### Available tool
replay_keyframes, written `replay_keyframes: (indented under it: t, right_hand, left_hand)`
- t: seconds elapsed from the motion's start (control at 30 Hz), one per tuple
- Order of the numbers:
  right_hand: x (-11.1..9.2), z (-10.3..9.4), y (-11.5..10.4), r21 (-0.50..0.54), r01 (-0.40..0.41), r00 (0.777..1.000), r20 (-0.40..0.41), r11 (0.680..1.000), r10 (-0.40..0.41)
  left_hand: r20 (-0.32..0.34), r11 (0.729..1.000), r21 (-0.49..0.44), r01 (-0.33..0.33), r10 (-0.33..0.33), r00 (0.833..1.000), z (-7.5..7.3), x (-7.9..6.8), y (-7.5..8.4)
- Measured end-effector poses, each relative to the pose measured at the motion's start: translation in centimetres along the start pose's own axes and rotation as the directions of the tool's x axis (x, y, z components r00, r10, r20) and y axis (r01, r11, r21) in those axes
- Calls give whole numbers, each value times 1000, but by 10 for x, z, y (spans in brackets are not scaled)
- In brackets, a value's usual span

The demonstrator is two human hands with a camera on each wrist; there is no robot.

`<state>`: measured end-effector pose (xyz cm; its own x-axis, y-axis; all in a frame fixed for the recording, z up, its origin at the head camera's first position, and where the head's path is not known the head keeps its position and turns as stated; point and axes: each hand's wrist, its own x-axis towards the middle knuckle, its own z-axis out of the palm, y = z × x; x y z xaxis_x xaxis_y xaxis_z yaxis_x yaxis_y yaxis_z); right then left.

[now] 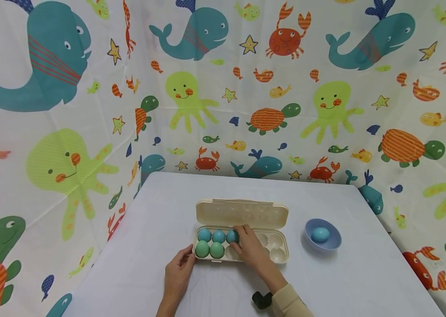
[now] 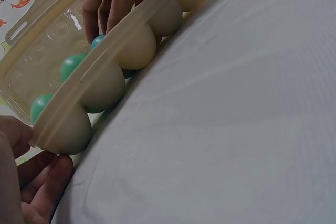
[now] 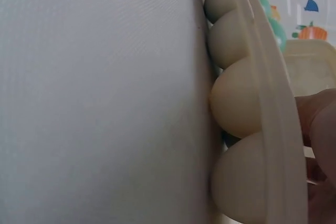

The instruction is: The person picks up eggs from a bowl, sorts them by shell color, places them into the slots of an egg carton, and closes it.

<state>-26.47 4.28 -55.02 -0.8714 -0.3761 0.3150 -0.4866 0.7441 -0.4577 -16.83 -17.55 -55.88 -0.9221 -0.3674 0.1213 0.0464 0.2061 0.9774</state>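
Observation:
A cream plastic egg carton (image 1: 240,259) lies with its lid raised at the back. Two green eggs (image 1: 217,250) fill front cups at its left end, and two blue eggs (image 1: 204,234) sit behind them. My right hand (image 1: 251,246) reaches over the carton and holds another blue egg (image 1: 232,236) at the third back cup; its fingers partly hide that egg. At the carton's left front corner, my left hand (image 1: 179,269) pinches the rim, thumb above and fingers below, as the left wrist view shows. The cups to the right hold no eggs.
To the right of the carton stands a blue bowl (image 1: 338,241) with one blue egg (image 1: 320,234) inside. A small black object (image 1: 261,300) shows beside the right sleeve. The white table (image 1: 128,264) meets a sea-animal curtain (image 1: 223,97) at the back and sides.

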Motion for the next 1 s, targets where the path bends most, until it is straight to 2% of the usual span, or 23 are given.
replay_keyframes:
  t: [0.17, 0.37, 0.73, 0.83, 1.0]
  right_hand:
    - [-2, -6, 0, -43, 45, 997, -67, 998, -48]
    - [-5, -21, 0, -86, 108, 982, -148, 990, -120]
    - [-12, -42, 4, -136, 185, 950, -231, 973, -212]
    - [-14, -52, 4, -128, 190, 945, -246, 973, -217]
    - [-20, -67, 6, -138, 133, 962, -222, 981, -162]
  left_hand:
    - [1, 1000, -2, -2, 2, 1000, 0, 0, 0]
    - [2, 1000, 19, 9, -9, 1000, 0, 0, 3]
    - [10, 1000, 31, 4, -4, 1000, -1, 0, 1]
    - [8, 999, 33, -2, 2, 1000, -1, -1, 2]
    - [10, 999, 36, -1, 0, 1000, -1, -1, 5]
